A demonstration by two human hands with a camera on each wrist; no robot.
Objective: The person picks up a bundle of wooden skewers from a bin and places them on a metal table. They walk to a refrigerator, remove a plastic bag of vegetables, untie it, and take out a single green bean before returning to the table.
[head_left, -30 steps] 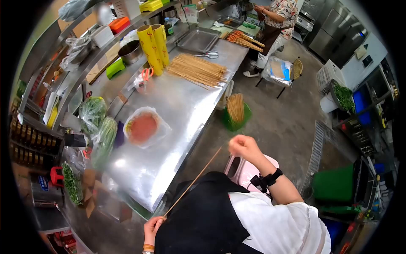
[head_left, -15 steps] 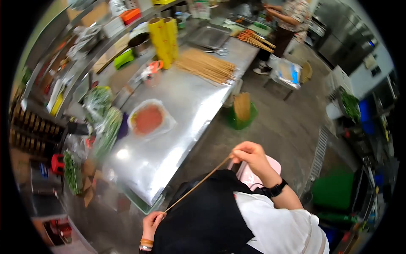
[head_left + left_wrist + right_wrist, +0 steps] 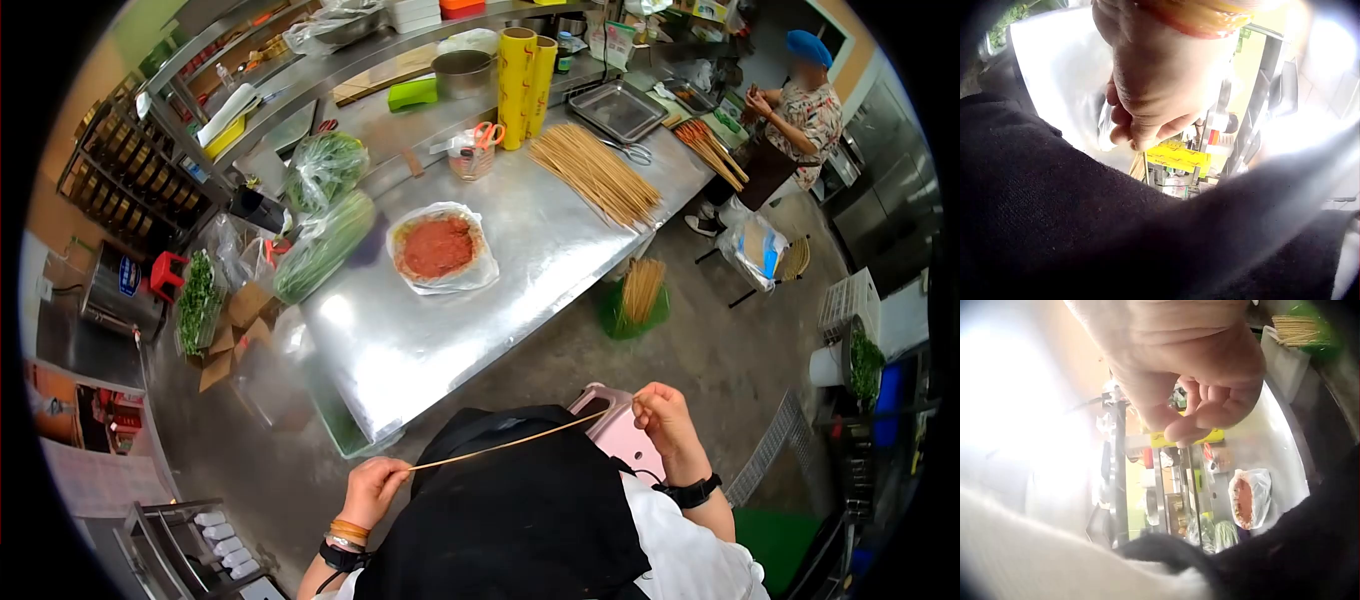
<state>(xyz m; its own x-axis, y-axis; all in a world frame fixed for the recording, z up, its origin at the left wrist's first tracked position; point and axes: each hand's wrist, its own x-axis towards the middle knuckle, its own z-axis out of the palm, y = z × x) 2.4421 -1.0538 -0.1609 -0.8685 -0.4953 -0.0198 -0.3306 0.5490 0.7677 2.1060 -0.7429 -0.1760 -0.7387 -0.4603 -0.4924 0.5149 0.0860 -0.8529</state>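
Observation:
One long thin bamboo skewer point(image 3: 510, 442) stretches across the front of the black apron, over the person's lap. My left hand point(image 3: 372, 487) pinches its left end between thumb and fingertips. At the other end, the thumb and fingers of my right hand point(image 3: 668, 425) come together on the tip. The right wrist view shows the skewer point(image 3: 1194, 481) running away from the right hand's fingertips. In the left wrist view, the left hand point(image 3: 1160, 81) has its fingers bent and much of the surroundings is hidden by dark cloth.
On the steel table point(image 3: 400, 350) are a bag-lined bowl of red paste point(image 3: 437, 247), a pile of skewers point(image 3: 597, 175), yellow film rolls point(image 3: 516, 90) and bagged greens point(image 3: 325, 245). A green bin of skewers point(image 3: 640, 300) and a pink stool point(image 3: 625, 440) stand beside it. Another person point(image 3: 800, 110) stands far right.
My right hand has come onto the skewer's far tip, from which it was apart one second ago. The skewer has swung from steep to nearly level in the head view, which has turned.

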